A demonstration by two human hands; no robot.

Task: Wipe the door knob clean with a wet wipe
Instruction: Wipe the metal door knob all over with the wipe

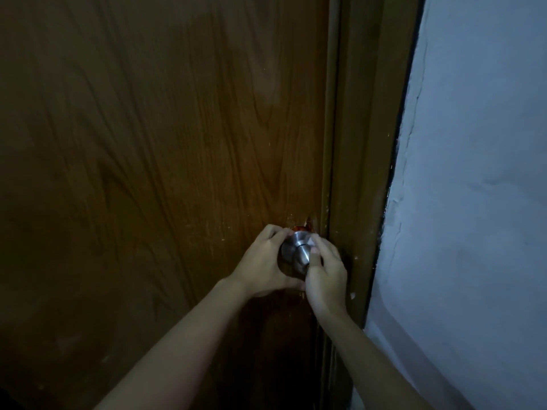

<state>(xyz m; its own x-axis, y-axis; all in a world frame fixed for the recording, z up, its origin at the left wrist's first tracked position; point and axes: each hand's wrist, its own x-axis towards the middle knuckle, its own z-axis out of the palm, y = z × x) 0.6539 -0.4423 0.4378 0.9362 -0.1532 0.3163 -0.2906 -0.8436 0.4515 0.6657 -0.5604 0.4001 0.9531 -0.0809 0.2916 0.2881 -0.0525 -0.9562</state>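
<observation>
- Head view, far left: a brown wood-grain door (148, 143) fills most of the field; it appears shut against its frame.
- Left hand (263, 261): it reaches in from the lower left, its fingers (273, 232) curled round the left and upper edge of the round plate behind the knob. They are narrow and touch the metal, but hold nothing that can be seen.
- Door knob (300, 255): brushed steel, set low on the door just beside its right edge, between the two hands. The wood just above it looks chipped.
- Wet wipe (311, 241): only a small pale scrap shows, pressed against the upper right of the knob.
- Right hand (327, 276): fingers closed on the wipe, thumb on the knob's near face.
- Door frame (358, 173) and pale wall (473, 202): to the right, untouched.
- Step in hand, as judged: wiping is under way on the right side of the knob.
- Next move, as judged: the wipe must travel round the knob's front and underside while the left hand steadies it.
</observation>
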